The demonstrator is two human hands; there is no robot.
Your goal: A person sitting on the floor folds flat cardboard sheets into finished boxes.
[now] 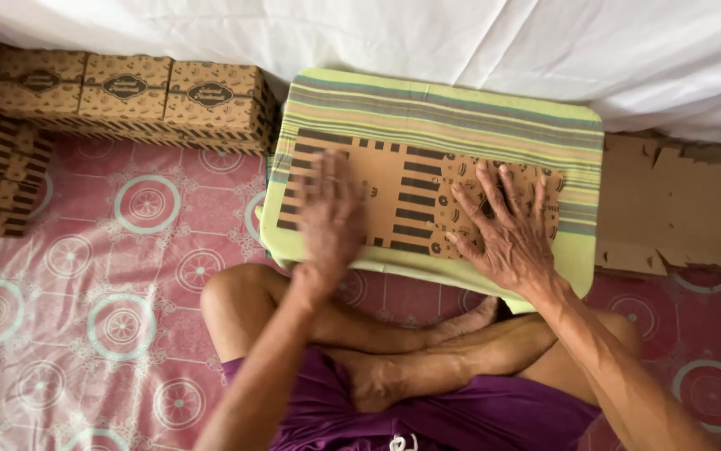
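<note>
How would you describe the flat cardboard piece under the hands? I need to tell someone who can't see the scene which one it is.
Start at the low board wrapped in green striped cloth in front of the seated person. The flat brown box blank lies on top of it, pressed down by the left hand and right hand. Unlike the folded boxes stacked to the left and the plain cardboard sheets to the right, it is unfolded and printed with dark stripes.

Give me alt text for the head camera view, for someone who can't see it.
A person sitting cross-legged presses both hands, left hand and right hand, flat on an unfolded printed cardboard box blank lying on a striped cloth-covered board. Finished brown boxes are stacked to the left, plain flat cardboard lies to the right.
</note>
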